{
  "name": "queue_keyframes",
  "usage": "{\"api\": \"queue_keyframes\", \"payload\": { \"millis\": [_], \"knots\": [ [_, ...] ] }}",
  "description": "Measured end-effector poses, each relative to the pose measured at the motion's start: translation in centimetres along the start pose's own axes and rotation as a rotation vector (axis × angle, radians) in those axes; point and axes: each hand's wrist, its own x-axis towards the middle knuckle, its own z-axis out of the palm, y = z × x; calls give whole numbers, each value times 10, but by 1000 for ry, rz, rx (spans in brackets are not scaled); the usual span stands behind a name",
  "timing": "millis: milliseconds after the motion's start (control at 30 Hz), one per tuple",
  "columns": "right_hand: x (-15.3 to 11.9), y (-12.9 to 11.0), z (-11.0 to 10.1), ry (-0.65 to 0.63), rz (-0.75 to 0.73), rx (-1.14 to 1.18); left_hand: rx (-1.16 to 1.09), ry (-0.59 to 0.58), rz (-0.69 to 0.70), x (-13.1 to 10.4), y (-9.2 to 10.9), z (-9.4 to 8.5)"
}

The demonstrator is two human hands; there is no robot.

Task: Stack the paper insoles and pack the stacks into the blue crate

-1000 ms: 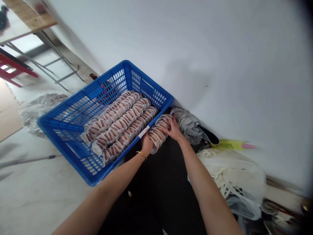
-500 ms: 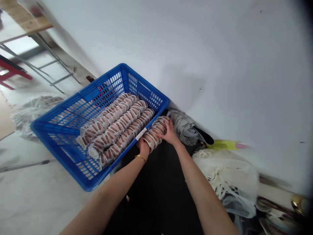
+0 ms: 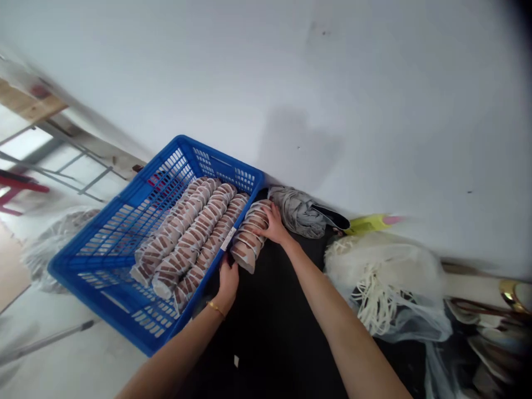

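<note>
My right hand (image 3: 274, 225) grips the top of a roll of overlapping brown-and-white pieces (image 3: 248, 235), thumb and fingers spread around it. The roll lies on a black surface (image 3: 274, 316), alongside the blue plastic crate (image 3: 87, 288). My left hand (image 3: 228, 280), with a gold bracelet at the wrist, is at the crate's near long side, below its white label (image 3: 228, 239). Its thumb stands apart from the fingers, whose tips are partly hidden against the crate. Several similar rolls (image 3: 189, 246) lie side by side inside the crate.
A crumpled grey bundle (image 3: 299, 213) sits against the white wall (image 3: 374, 111). Right of it are a yellow item (image 3: 366, 224) and a clear bag with white cords (image 3: 376, 305). Leftward are a plastic-wrapped bundle (image 3: 62, 244), a red stool (image 3: 20, 191) and a metal-framed table (image 3: 33, 105).
My left hand has come away from the roll's near end and moved down and left to the crate's side. My right hand stays on the roll. The view has shifted.
</note>
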Motion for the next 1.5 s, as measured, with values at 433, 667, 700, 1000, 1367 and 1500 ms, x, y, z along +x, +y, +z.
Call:
{"api": "queue_keyframes", "payload": {
  "millis": [433,667,700,1000,1367,1500],
  "knots": [
    [-1,-3,19,412,-20,164,594,-293,648,146,161,105],
    [-40,33,-5,350,148,-34,848,-451,681,172,133,134],
    [-45,37,-9,315,155,-74,867,-446,695,170,130,132],
    [-41,37,-21,135,223,-414,925,-410,746,166,121,129],
    [-8,37,-23,96,230,-577,903,-390,782,162,120,129],
    [-32,44,-25,72,191,-579,880,-390,837,155,129,125]
  ]
}}
